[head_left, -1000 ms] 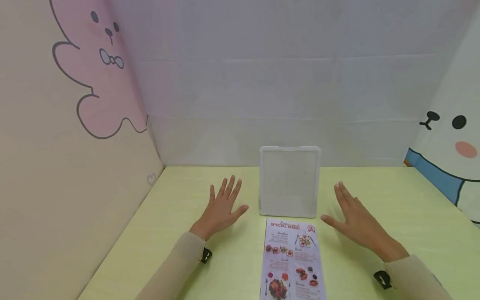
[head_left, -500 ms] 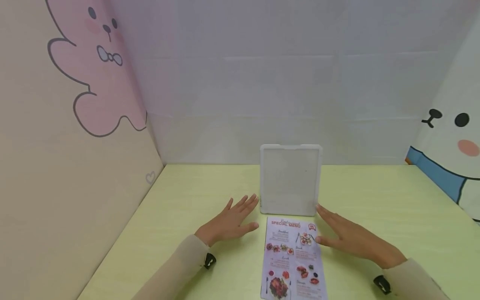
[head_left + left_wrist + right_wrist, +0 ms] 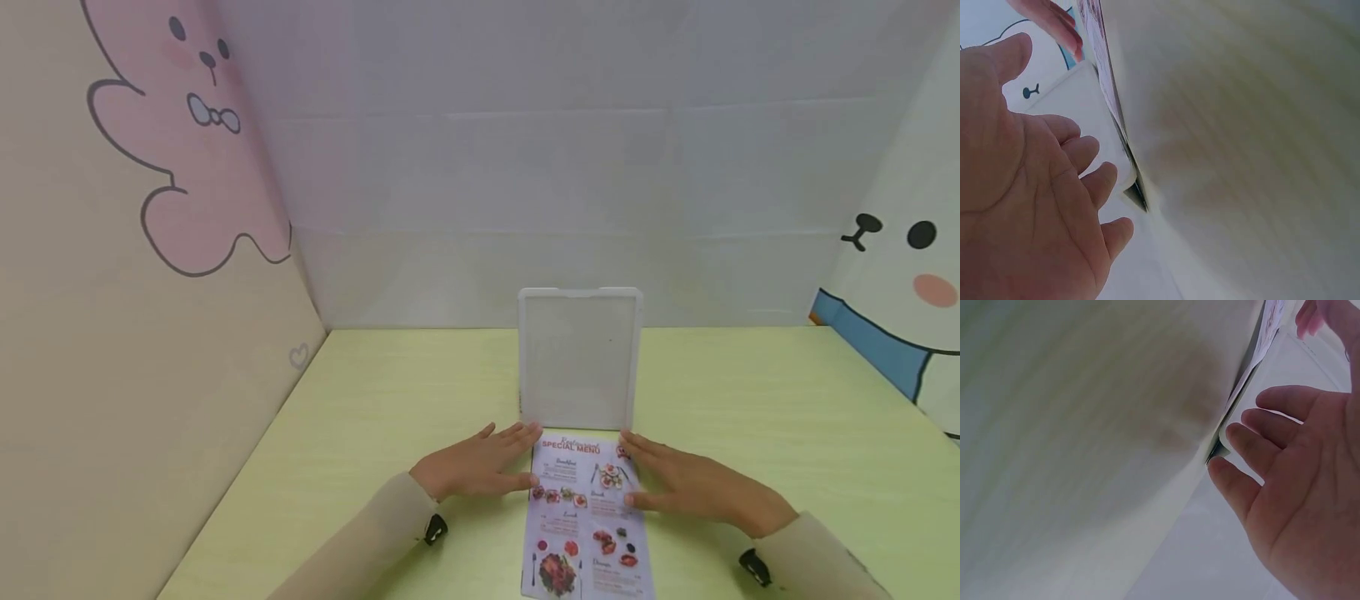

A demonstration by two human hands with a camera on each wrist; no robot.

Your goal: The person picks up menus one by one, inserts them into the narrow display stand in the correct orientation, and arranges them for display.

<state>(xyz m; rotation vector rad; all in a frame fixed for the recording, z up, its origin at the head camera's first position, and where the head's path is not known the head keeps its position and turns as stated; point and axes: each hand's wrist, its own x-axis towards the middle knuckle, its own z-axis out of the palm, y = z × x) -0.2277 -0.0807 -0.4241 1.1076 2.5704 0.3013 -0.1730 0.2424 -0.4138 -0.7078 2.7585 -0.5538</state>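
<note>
A printed menu sheet [image 3: 577, 517] with food pictures lies flat on the yellow table, its top edge by the foot of an upright clear stand with a white frame [image 3: 579, 358]. At the menu's upper left edge is my left hand [image 3: 480, 462], fingers extended and fingertips overlapping the sheet's corner in the head view. My right hand [image 3: 705, 483] mirrors it at the upper right edge, fingers straight and thumb apart. Both wrist views show the palms, the left palm [image 3: 1029, 187] and the right palm [image 3: 1310, 462], with relaxed fingers and nothing in their grasp.
The yellow table [image 3: 360, 400] spreads to both sides of the menu. Behind it rises a pale creased backdrop [image 3: 480, 183]. A pink bear print [image 3: 217, 183] is on the left wall, and a white bear print [image 3: 900, 283] on the right.
Both hands have moved inward and toward me, from out beside the stand to the menu's upper edges. The menu and stand stay where they were.
</note>
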